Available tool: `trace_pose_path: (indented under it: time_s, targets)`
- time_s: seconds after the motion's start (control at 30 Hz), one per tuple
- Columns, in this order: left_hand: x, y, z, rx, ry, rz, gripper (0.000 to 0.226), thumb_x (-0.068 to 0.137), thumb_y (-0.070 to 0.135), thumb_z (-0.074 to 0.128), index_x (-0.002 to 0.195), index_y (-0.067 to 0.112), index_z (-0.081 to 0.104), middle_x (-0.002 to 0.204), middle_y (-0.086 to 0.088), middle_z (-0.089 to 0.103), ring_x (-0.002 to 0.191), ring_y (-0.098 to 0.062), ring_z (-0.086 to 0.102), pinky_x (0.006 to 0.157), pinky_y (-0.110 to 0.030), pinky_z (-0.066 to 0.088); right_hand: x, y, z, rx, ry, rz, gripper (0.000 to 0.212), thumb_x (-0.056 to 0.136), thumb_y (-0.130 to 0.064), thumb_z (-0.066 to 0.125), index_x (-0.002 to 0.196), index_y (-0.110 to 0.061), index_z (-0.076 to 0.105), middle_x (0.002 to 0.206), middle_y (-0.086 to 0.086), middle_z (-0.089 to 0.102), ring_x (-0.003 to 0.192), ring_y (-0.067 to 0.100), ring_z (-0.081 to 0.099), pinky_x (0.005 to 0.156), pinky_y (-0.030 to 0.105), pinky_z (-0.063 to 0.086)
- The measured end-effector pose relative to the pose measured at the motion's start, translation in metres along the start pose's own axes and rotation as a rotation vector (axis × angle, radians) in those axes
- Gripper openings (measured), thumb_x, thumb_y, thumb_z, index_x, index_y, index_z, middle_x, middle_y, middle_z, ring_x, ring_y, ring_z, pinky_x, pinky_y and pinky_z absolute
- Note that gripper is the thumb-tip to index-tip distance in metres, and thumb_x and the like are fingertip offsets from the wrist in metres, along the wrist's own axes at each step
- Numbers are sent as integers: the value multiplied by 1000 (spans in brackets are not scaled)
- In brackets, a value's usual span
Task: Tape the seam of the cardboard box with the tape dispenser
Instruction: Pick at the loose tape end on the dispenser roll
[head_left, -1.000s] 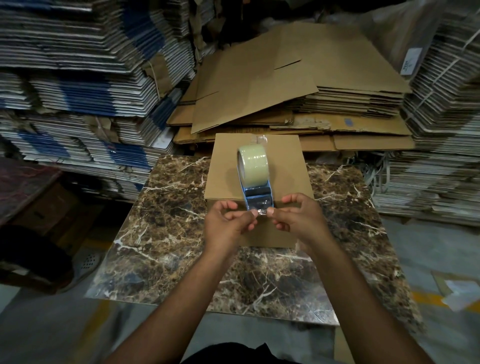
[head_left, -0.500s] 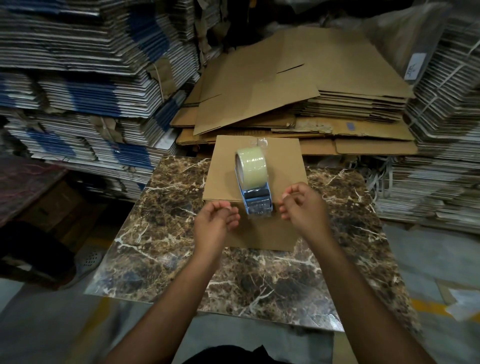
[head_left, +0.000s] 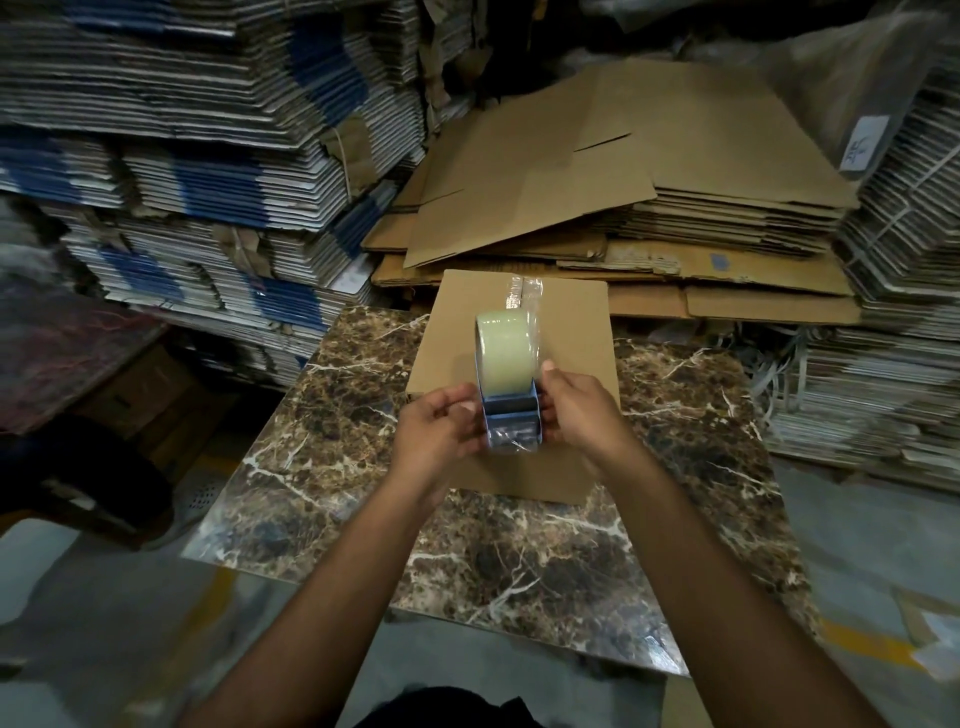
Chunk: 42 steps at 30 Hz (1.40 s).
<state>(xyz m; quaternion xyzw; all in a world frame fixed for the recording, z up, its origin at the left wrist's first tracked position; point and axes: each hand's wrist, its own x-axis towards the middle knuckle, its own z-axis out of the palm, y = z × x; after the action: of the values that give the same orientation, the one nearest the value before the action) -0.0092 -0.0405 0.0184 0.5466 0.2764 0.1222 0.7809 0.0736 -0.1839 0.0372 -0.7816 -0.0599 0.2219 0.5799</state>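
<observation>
Gripping the dispenser over the box seam

Both hands sit at frame centre on the blue plastic tape dispenser with its roll of clear yellowish tape (head_left: 506, 387), which stands on top of the flat brown cardboard box (head_left: 571, 332). The box lies on the dark brown marble-pattern slab table (head_left: 691, 441), centre frame, with its far edge toward the upper middle. A strip of clear tape (head_left: 523, 287) is already stuck at that far edge, in line with the roll. The seam itself is hard to make out under the tape and dispenser.

Doing the step well, by judgement: keep the dispenser square to the seam, press its front edge down firmly, pull straight toward the near edge in one steady stroke, keep the tape centred, carry it over the near edge before cutting.

Left hand (head_left: 441, 431): fingers curled about halfway, fingertips against the left side of the dispenser's lower body, pinching it. Right hand (head_left: 582, 410): thumb up by the roll's right side, fingers wrapped on the dispenser's right side, clasping it. Neither hand is flat or fully clenched.

Stacks of flattened cardboard sheets (head_left: 623, 171) fill the upper frame behind the table.
</observation>
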Motion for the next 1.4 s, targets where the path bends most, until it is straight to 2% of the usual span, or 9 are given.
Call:
trace_pose_path:
  time_s: [0.1,0.23,0.53,0.73,0.87,1.0,1.13,1.27,1.4]
  targets:
    - [-7,-10,-3,-46,13,-21,27,90,-7,63,116,0,64,101,-12,77,87,-21,76,72,-30,62,-6,8,-2,172,-69,20,24,101,-26,55,98,-8,69,103,18,75,90,32,75,79,46,63]
    - [-18,-15,-6,-98,33,-30,24,91,-9,59,113,-4,66,95,-14,77,82,-22,75,74,-30,63,-17,12,0,294,-148,32,8,99,-12,59,96,-9,66,96,10,73,80,19,72,62,29,62]
    - [-30,4,-75,-61,148,41,25,90,-10,59,111,0,68,96,-13,77,86,-20,74,80,-30,62,-16,12,63,366,-276,38,14,93,-7,65,105,-8,71,92,5,77,83,19,75,62,32,61]
    - [-4,14,-149,-13,207,12,27,89,-14,56,105,3,70,85,-5,80,79,-18,76,70,-27,61,-3,6,148,372,-288,37,33,92,1,64,124,-6,64,93,1,74,76,13,73,62,29,63]
    - [31,13,-200,21,220,-37,21,89,-11,59,97,5,70,79,-5,78,70,-14,75,61,-22,59,17,15,203,403,-268,126,27,94,4,59,118,-6,65,86,0,73,68,9,73,60,30,63]
    - [84,-4,-237,94,252,-110,18,86,-12,64,97,2,70,71,-4,76,59,-10,72,51,-21,54,51,31,253,374,-191,232,33,97,2,56,130,3,59,103,12,72,87,24,72,74,43,64]
    - [137,-22,-261,175,246,-188,15,88,-9,63,96,2,70,75,-7,74,59,-11,71,52,-21,54,87,47,289,339,-113,306,35,97,-1,58,131,1,59,126,24,66,107,36,67,83,52,59]
    - [182,-40,-274,241,160,-240,25,91,-12,53,113,-12,65,101,-24,73,87,-33,72,70,-29,61,120,54,306,233,-36,306,38,96,-1,60,134,-3,58,118,12,68,98,27,67,70,34,61]
    - [207,-45,-274,326,71,-289,45,81,-25,40,118,-12,64,110,-21,70,61,-11,64,49,-15,49,157,75,321,76,36,298,36,91,-7,68,128,-10,66,121,9,72,102,24,70,93,45,58]
